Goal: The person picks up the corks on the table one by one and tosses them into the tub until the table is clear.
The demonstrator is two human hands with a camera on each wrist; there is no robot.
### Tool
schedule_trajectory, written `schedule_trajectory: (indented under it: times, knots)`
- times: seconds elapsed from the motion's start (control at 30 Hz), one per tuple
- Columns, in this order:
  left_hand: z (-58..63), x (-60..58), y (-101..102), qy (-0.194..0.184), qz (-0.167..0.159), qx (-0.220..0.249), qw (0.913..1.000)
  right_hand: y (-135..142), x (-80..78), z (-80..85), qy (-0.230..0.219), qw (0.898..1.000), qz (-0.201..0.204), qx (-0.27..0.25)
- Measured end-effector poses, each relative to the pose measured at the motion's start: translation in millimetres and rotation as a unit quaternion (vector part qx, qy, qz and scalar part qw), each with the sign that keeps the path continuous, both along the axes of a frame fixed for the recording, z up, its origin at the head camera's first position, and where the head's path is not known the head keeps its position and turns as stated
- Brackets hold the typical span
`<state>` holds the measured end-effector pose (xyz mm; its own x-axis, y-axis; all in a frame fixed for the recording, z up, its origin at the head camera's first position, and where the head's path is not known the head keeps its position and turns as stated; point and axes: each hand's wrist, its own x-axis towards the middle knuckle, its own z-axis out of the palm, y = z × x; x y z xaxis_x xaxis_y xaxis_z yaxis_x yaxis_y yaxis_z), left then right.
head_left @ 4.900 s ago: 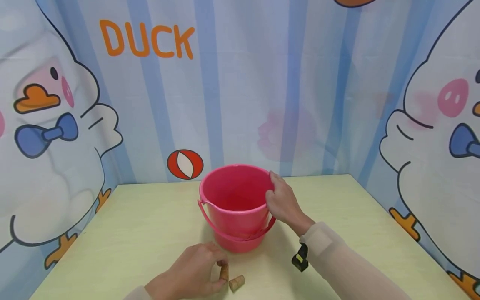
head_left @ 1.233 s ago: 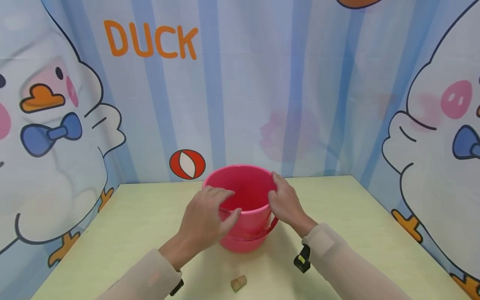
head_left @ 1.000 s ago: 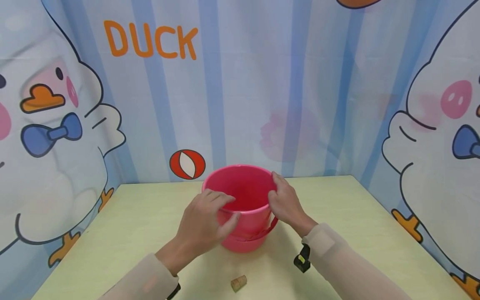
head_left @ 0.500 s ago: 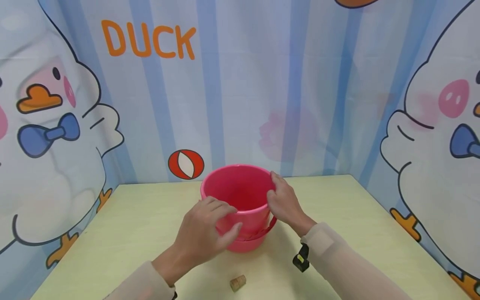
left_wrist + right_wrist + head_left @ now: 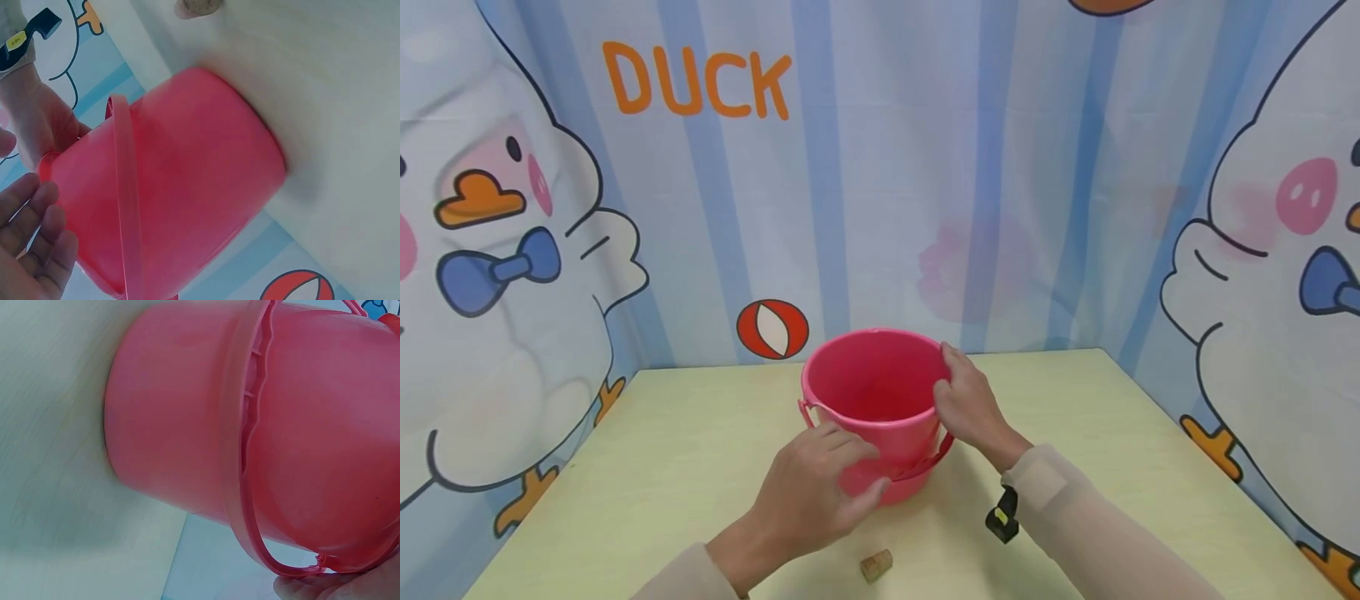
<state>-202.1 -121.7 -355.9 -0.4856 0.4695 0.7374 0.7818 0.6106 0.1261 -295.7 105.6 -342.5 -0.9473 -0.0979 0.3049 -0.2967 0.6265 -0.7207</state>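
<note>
A pink plastic bucket (image 5: 904, 450) stands upright on the table, its handle hanging down across the front. My right hand (image 5: 973, 404) grips the bucket's right rim, thumb on top; in the right wrist view the fingers (image 5: 312, 586) lie beside the handle joint. My left hand (image 5: 820, 492), fingers loosely bent and holding nothing, hovers before the bucket's front left side. In the left wrist view its fingers (image 5: 39, 231) are near the rim. One cork (image 5: 876, 566) lies on its side on the table, in front of the bucket. The bucket's bottom is hidden from above.
The pale yellow table (image 5: 700, 433) ends at a blue striped curtain (image 5: 895, 167) behind the bucket. Printed duck curtains rise at the left and right edges. A black wrist strap (image 5: 1002, 518) sits at my right cuff.
Earlier my left hand pinched a second cork beside the one lying there. It rose over the bucket, and now comes back down toward me without it. My right hand has kept its grip.
</note>
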Motion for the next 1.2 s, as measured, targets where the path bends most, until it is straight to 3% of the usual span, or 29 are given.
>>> schedule_trajectory:
  times: [0.33, 0.67, 0.83, 1.0, 1.13, 1.2]
  knots:
    - [-17.9, 1.9, 2, -0.034, -0.016, -0.020, 0.9991, 0, 0.5, 0.4, -0.004, 1.000, -0.004, 0.002]
    - [-32.9, 4.6, 3, -0.108, 0.001, -0.058, 0.9924, 0, 0.0, 0.0, -0.006, 1.000, -0.004, -0.003]
    - [-37.3, 5.0, 3, -0.182, 0.010, -0.087, 0.9794, 0, 0.4, 0.6, 0.002, 1.000, -0.005, 0.002]
    - [-41.4, 4.5, 2, -0.250, 0.024, -0.130, 0.9592, 0, 0.8, 1.5, 0.005, 1.000, -0.002, 0.004]
    - [-45.8, 3.6, 4, -0.280, 0.024, -0.161, 0.9461, 0, 0.9, 2.0, 0.005, 1.000, -0.002, 0.005]
    - [-49.1, 3.6, 5, -0.283, 0.016, -0.167, 0.9442, 0, 0.7, 2.2, 0.005, 1.000, -0.003, 0.006]
